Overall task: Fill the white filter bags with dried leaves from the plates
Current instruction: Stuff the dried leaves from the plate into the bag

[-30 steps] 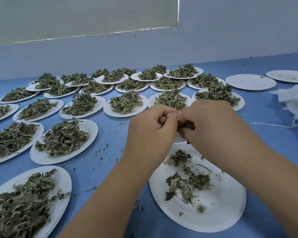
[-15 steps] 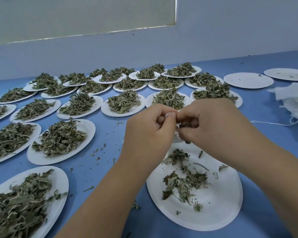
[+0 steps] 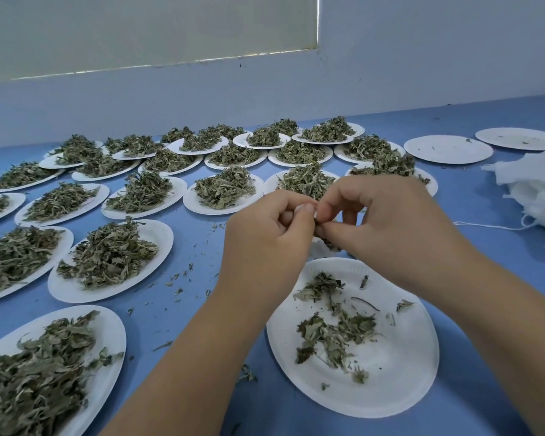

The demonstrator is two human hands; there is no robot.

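My left hand (image 3: 265, 234) and my right hand (image 3: 381, 221) meet above the far rim of the nearest white paper plate (image 3: 400, 382). Between them they pinch a small white filter bag (image 3: 320, 248); only a white scrap of it shows below the fingers, and how full it is I cannot see. My right fingertips press dark dried leaf into it. A thin scatter of dried leaves (image 3: 331, 328) lies on that plate.
Several paper plates heaped with dried leaves (image 3: 107, 256) cover the blue table to the left and back. Two nearly bare plates (image 3: 447, 149) sit far right. A pile of white filter bags (image 3: 535, 196) with a loose string lies at the right edge. Leaf crumbs dot the table.
Both hands stay together at the bag; my right fingers have shifted slightly, pushing leaf at the bag's mouth. A few leaf bits have dropped onto the near plate.
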